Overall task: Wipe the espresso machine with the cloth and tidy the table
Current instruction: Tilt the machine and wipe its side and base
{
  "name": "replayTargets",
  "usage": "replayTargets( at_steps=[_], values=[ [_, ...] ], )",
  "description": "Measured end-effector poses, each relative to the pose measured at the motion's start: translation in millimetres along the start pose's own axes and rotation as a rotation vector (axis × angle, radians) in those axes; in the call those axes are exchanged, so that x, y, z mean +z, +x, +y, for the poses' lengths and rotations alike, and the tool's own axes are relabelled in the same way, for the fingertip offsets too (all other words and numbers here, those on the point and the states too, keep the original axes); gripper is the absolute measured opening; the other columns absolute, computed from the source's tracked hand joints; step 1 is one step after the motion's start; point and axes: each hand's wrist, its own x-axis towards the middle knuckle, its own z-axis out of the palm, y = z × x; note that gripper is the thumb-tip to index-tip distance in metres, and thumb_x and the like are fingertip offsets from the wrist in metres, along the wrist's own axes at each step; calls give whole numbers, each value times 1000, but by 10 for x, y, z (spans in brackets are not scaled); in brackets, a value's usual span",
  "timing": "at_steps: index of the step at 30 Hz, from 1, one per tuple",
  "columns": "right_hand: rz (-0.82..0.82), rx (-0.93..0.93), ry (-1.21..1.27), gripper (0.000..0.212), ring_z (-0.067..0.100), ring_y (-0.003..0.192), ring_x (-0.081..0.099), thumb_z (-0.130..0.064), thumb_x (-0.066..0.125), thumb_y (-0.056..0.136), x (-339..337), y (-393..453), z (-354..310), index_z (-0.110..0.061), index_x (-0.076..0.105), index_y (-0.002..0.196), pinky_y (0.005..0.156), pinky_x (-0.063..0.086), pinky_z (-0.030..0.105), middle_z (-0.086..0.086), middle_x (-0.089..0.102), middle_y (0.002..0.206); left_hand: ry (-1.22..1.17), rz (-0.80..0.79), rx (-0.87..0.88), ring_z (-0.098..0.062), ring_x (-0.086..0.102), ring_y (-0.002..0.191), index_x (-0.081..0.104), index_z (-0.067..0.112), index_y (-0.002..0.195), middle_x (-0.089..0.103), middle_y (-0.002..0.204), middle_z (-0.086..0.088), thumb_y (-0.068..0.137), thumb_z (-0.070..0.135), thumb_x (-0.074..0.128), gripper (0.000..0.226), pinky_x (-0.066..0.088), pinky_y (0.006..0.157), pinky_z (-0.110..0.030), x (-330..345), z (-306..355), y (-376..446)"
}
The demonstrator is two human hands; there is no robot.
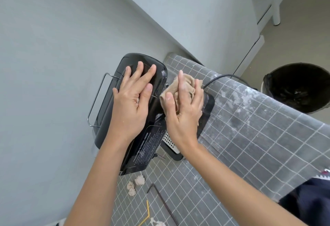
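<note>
On the gridded counter [250, 145], you brace the black espresso machine [128, 118] with your left hand [133, 100], fingers released and flat on its top, while your right hand [184, 107] clenches the beige cloth [174, 87] against its side. Wiping is underway; crumpled paper scraps [135, 183] await tidying.

Table [259, 136] covered with a grey cloth of white grid lines, dusted with pale powdery patches. Standing on it at the far end, a black espresso machine [142, 132] with its cable [223, 77] trailing over the edge. Lying nearer: crumpled paper bits [135, 183], a dark bent rod [164, 202], a yellow straw [146, 213].
</note>
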Motion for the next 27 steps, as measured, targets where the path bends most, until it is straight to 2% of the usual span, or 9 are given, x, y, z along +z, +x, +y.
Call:
replayTargets(
  at_steps=[3,5,7,9,12,14,19,24,27],
  values=[
    [2,-42,-10,40,22,145,25,-56,41,94,29,303,-301,-54,47,134,114,25,55,2,38,150,-1,-4,7,-13,13,149,38,47,138,33,152,13,100,34,38,40,17,114,-63,-1,-2,14],
    [-17,23,-4,28,21,115,55,-57,41,92,2,645,-346,-53,68,94,101,42,51,-3,63,111,0,-6,4,-12,13,149,39,47,138,31,151,17,100,34,38,40,17,115,-63,0,-7,18],
    [-12,65,0,40,19,86,59,-57,36,90,-36,798,-201,-47,61,60,88,50,51,-8,62,79,-3,-3,5,-11,13,149,40,48,138,31,151,18,101,34,38,39,16,115,-63,2,-15,13],
    [-7,64,-18,35,17,115,53,-60,31,92,-66,620,6,-56,66,96,103,41,54,-3,64,115,-6,-3,9,-11,13,149,39,49,137,31,152,16,101,34,38,39,16,115,-63,4,-20,7],
    [-26,74,-28,51,22,151,6,-62,30,94,-64,144,89,-55,29,145,116,19,59,-3,16,162,-12,0,11,-10,12,149,40,49,137,32,152,15,101,34,38,39,16,115,-63,0,-27,15],
    [-48,62,-3,51,24,151,-1,-60,35,95,-40,73,-55,-57,24,145,115,17,63,-4,7,163,-14,-2,14,-10,12,149,41,49,137,32,152,16,100,34,38,39,16,115,-63,1,-32,15],
    [-27,-7,26,50,16,142,28,-66,32,87,-38,477,-272,-54,51,131,114,25,54,-3,43,146,-12,-4,7,-10,13,149,41,49,137,30,150,19,100,32,38,40,16,115,-63,9,-44,38],
    [-81,10,118,49,14,151,8,-60,46,90,-45,204,-139,-59,38,138,117,19,58,-4,21,160,-16,0,14,-11,13,149,41,47,137,32,151,16,100,31,39,41,16,115,-63,-2,-47,13],
    [-69,41,113,49,12,146,20,-64,42,86,-55,356,-222,-57,47,133,117,21,53,-3,34,153,-14,-1,10,-11,13,149,41,46,138,33,152,13,100,31,38,41,16,115,-63,-7,-45,29]
  ],
)
